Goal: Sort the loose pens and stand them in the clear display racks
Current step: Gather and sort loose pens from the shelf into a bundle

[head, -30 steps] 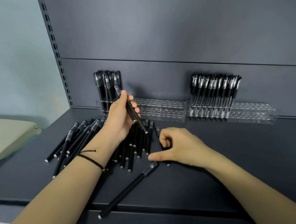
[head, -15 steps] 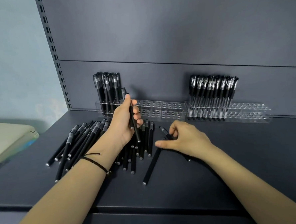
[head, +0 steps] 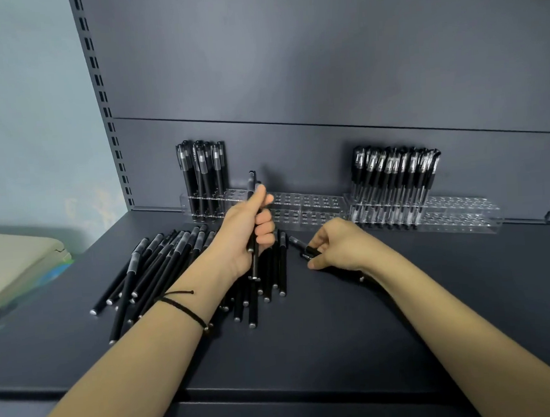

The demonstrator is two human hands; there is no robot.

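Several loose black pens (head: pixel 161 267) lie in a pile on the dark shelf (head: pixel 307 335). My left hand (head: pixel 246 236) grips one black pen (head: pixel 255 264) nearly upright above the pile, just in front of the left clear rack (head: pixel 299 206). Several slim pens (head: pixel 202 177) stand at that rack's left end. My right hand (head: pixel 337 246) pinches another black pen (head: pixel 301 247) low over the shelf, to the right of the pile. The right clear rack (head: pixel 460 213) holds several clipped pens (head: pixel 394 175) in its left half.
A slotted upright (head: pixel 103 99) and the dark back panel (head: pixel 322 60) close off the shelf behind. A beige object (head: pixel 16 259) sits lower at the far left. The shelf's front edge (head: pixel 278 392) runs below my forearms.
My left hand has turned its pen from tilted to nearly upright. My right hand picked a pen off the shelf and lifted it back and right. The long pen near the front joined the pile.
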